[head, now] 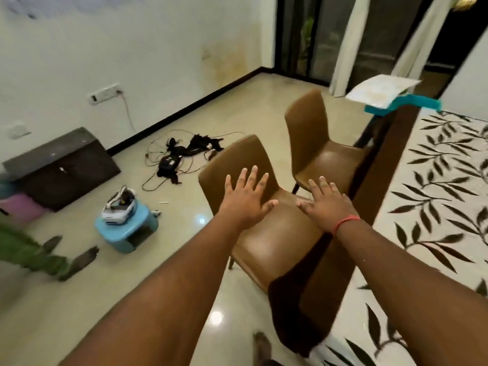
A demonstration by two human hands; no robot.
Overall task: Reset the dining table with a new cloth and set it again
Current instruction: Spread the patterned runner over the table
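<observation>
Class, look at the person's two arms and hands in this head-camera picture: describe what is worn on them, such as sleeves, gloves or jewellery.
Both forearms are bare, with no sleeves showing and no gloves. The right hand has a thin red thread band round its wrist. The left hand wears nothing visible: no ring, watch or band.

Both my bare arms reach forward and down, roughly side by side, forearms long in view. My left hand [247, 198] is spread flat, palm down, fingers straight and splayed, thumb pointing toward the other hand. My right hand [328, 204] lies the same way, palm down, fingers straight and a little apart. A thin red thread band [346, 222] circles my right wrist. Neither hand holds anything.
</observation>
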